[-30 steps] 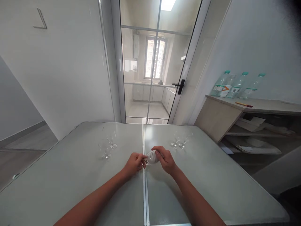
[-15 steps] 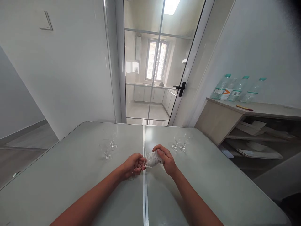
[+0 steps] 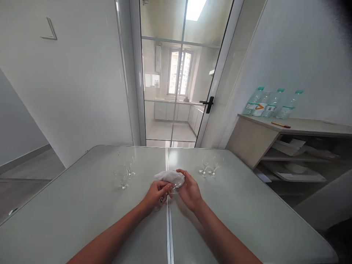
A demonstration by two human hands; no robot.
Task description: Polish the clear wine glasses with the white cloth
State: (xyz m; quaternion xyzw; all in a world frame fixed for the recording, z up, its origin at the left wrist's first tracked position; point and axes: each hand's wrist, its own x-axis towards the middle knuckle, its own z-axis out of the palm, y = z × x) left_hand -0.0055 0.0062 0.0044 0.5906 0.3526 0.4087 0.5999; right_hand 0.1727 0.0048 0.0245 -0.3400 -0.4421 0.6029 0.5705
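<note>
Over the table's middle seam, a clear wine glass (image 3: 176, 188) lies tilted between my two hands. My left hand (image 3: 157, 193) is closed round its stem and foot end, with the thumb side against a white cloth (image 3: 168, 176). The cloth is spread along the far side of the bowl, partly inside or behind it; which, I cannot tell. My right hand (image 3: 191, 190) curls round the rim end, its fingertips on the cloth and its palm turned toward the bowl. Some of its fingers are hidden behind the cloth and glass.
On the pale table (image 3: 82, 216), two stemmed glasses (image 3: 123, 178) stand at left and two more (image 3: 211, 168) at right. Beyond is a glazed door (image 3: 209, 104). Several plastic bottles (image 3: 271, 104) stand on a shelf unit (image 3: 250, 137) at right, near a yellow-red stick (image 3: 280, 125).
The cloth, bunched in the bowl under my right hand before, now stretches leftward over the glass to my left hand. My right hand has turned its palm toward the bowl. The view shifts slightly.
</note>
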